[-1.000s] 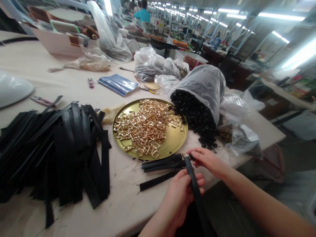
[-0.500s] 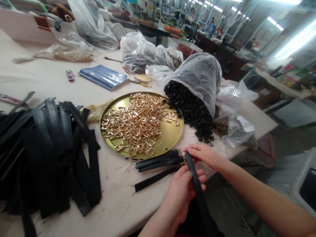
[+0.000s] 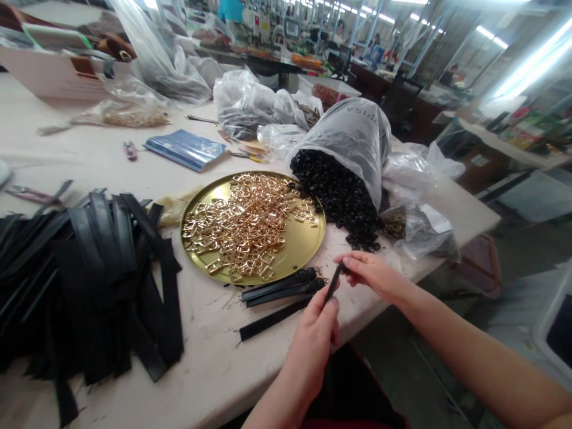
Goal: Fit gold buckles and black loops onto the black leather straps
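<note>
My left hand (image 3: 318,325) is closed around a narrow black strap (image 3: 333,283), which slants up and away from it. The thumb and fingers of my right hand (image 3: 369,273) pinch its far end, where a small dark piece shows; whether that is a separate loop I cannot tell. Just left of my hands lie several black straps with gold buckles (image 3: 279,291). Beyond them, a round gold tray (image 3: 306,243) bears a heap of gold buckles (image 3: 250,220). Small black pieces (image 3: 339,190) spill from a plastic bag (image 3: 353,128) onto the table near my right hand.
A large pile of black straps (image 3: 102,268) covers the table's left side. Farther back are a blue booklet (image 3: 185,149), pink snips (image 3: 130,151) and filled plastic bags (image 3: 250,101). The table edge (image 3: 429,277) runs close by my right forearm.
The strap's hanging end has swung up out of my lap, and now only a short part shows between my hands. My left hand has turned, its fingers now curled closed.
</note>
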The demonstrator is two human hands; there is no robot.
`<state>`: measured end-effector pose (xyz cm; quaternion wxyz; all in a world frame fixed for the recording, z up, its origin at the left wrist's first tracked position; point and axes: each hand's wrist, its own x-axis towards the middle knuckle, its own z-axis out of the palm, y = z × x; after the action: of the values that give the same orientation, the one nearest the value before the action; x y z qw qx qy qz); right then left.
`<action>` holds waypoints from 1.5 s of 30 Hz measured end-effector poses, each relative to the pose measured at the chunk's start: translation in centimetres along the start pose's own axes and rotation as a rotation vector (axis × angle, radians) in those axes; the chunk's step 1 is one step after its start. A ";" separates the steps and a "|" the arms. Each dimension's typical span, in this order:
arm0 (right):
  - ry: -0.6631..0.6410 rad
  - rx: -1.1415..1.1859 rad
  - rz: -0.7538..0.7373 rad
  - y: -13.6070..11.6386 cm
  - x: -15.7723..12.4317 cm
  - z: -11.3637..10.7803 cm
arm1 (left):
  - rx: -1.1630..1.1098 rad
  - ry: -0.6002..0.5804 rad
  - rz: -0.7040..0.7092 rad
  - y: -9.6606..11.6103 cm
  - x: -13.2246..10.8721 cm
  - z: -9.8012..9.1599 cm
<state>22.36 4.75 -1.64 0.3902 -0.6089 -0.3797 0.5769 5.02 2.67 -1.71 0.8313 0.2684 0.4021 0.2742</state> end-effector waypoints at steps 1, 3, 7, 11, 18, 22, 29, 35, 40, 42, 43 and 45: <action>-0.010 0.028 0.012 0.0 -0.2 0.0 | 0.066 0.018 0.034 0.1 -0.1 -0.1; -0.028 0.080 0.042 0.0 -0.7 0.2 | 0.143 0.056 0.085 0.2 -0.2 -0.2; -0.028 0.089 0.051 0.2 -1.4 0.2 | 0.179 0.076 0.032 -0.8 -0.1 0.0; -0.033 0.014 0.030 0.5 -1.4 -0.2 | 0.080 -0.005 -0.073 -1.9 0.2 0.2; -0.032 -0.036 0.067 0.9 -0.8 -0.8 | -0.016 -0.024 -0.125 -2.3 0.8 0.0; -0.020 -0.044 0.095 0.8 -0.4 -0.8 | -0.045 -0.022 -0.151 -2.4 1.3 -0.2; -0.040 -0.089 0.108 0.9 0.4 -0.9 | -0.059 -0.003 -0.205 -2.2 1.8 -0.3; -0.108 -0.288 0.045 0.6 0.3 -1.1 | 0.034 -0.035 -0.183 -2.3 1.9 -0.4; -0.146 -0.510 -0.147 -0.5 -0.7 -0.8 | 0.360 -0.002 -0.007 -2.0 1.4 -0.7; -0.121 -0.369 -0.103 -0.4 -1.2 -0.2 | 0.387 0.014 0.026 -1.4 1.0 -0.7; -0.112 -0.246 -0.066 -0.1 -1.5 0.2 | 0.377 0.025 0.029 -1.1 0.8 -0.7; -0.112 0.001 -0.017 0.5 -1.9 1.3 | 0.352 0.051 0.053 -0.6 0.3 -0.7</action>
<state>20.99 2.88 -1.40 0.3737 -0.5722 -0.4058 0.6068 4.73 2.55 -2.65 0.7535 0.4131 0.4577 0.2281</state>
